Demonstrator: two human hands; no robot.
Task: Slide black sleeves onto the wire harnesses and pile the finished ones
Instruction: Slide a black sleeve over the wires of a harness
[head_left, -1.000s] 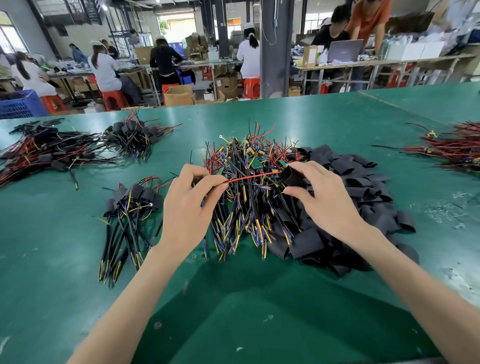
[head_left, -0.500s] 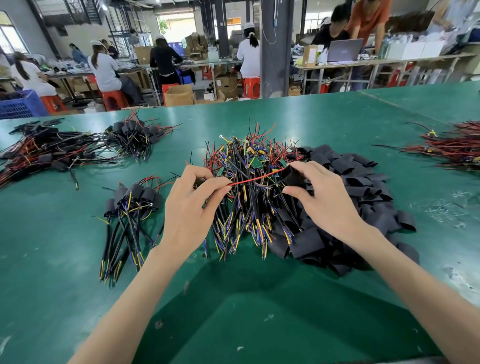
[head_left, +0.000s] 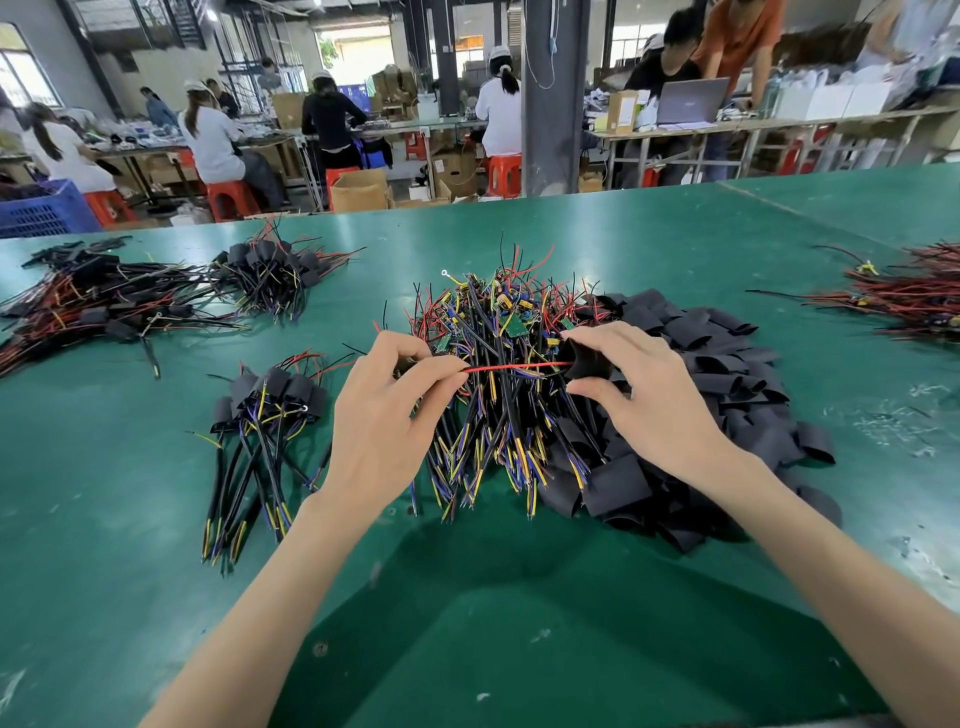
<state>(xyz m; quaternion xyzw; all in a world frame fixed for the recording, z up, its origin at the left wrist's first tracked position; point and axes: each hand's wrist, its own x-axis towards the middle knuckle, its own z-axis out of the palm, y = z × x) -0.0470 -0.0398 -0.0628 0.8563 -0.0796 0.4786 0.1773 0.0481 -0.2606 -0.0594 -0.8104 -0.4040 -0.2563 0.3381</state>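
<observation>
Where the unsleeved wire harnesses (head_left: 498, 322) lie heaped at mid-table, they make a bristling mound of thin, glossy leads in black, red, yellow and blue, with small green circuit boards among them and bare stripped tips fanning toward the near edge. Just to their right, touching the heap, sprawls a pile of loose sleeves (head_left: 727, 374): short, flat, matte black tubes, soft-looking and slightly creased. To the left sits a smaller finished pile (head_left: 270, 410), each harness capped by a black sleeve at its far end, and further bundles (head_left: 104, 301) of the same sort lie toward the far left corner. A separate sheaf of red wires (head_left: 914, 301) lies at the right edge. All of it rests on a green table (head_left: 467, 623) whose smooth mat is scuffed and flecked with pale scraps. Beyond it stretches a workshop with a grey pillar (head_left: 553, 93), seated workers on red stools (head_left: 228, 197), a blue crate (head_left: 41, 208), cardboard boxes (head_left: 358, 189) and a laptop (head_left: 691, 101) on a far bench. Above the heap, the left hand (head_left: 382, 415) pinches a red wire (head_left: 519, 367) between thumb and forefinger, its other fingers curled in. The right hand (head_left: 644, 395) grips one black sleeve (head_left: 584, 361) between thumb below and fingers above, its mouth turned toward the wire. Drawn level between the two hands, the wire reaches that mouth; whether its tip is inside cannot be told.
</observation>
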